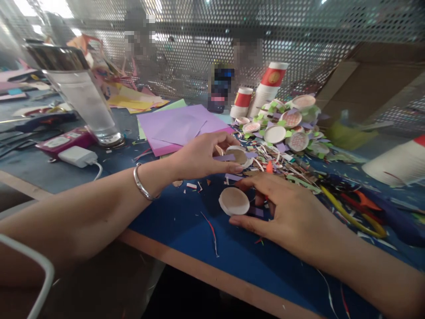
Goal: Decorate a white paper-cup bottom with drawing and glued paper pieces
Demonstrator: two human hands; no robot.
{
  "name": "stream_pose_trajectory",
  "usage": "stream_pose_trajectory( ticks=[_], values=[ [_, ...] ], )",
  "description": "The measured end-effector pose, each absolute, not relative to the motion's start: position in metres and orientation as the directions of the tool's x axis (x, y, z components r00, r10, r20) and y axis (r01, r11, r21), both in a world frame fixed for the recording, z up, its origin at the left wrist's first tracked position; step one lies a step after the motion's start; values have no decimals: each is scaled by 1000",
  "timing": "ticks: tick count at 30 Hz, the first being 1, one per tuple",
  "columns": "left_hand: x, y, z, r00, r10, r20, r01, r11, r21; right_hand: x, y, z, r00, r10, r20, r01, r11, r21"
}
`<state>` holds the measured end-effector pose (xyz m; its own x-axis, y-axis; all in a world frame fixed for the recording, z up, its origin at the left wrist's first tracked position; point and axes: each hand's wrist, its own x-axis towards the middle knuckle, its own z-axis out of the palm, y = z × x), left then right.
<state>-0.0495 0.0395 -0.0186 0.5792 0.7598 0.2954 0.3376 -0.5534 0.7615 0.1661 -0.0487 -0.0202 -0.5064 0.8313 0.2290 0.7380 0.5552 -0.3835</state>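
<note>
Left hand (pixel 202 157), bangle (pixel 142 188) on the wrist, comes in over the near edge of the blue table (pixel 186 221) and pinches a paper disc (pixel 238 156) carrying a purple strip between thumb and fingertips, just above the scrap litter. Right hand (pixel 285 212) is palm down, fingers spread, with thumb and forefinger bracketing a second disc (pixel 234 200) lying flat; contact unclear. Around: cardboard box (pixel 365 84) far right, purple sheets (pixel 182 126) behind the left hand, glass tumbler (pixel 86 102) far left, heap of discs (pixel 288 126) behind, yellow-handled tool (pixel 352 217) beside the right wrist.
</note>
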Motion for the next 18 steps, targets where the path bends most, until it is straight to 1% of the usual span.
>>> stream_pose_trajectory(
  ticks=[4, 7, 10, 13, 15, 18],
  values=[
    [-50, 39, -18, 579, 763, 285, 331, -540, 773, 165, -49, -25, -537, 813, 224, 740, 582, -337],
    [-50, 40, -17, 583, 771, 256, 332, -513, 791, 166, -49, -22, -561, 795, 231, 721, 607, -335],
    [-50, 40, -18, 583, 773, 252, 323, -504, 801, 170, -50, -15, -555, 775, 303, 695, 632, -343],
    [-49, 40, -20, 587, 766, 261, 301, -507, 808, 176, -50, -9, -491, 772, 404, 695, 626, -352],
    [-47, 38, -21, 612, 750, 252, 250, -486, 838, 181, -49, -8, -450, 776, 441, 711, 610, -348],
    [-45, 34, -22, 673, 704, 228, 149, -431, 890, 186, -44, -10, -432, 778, 456, 729, 599, -331]
  ],
)
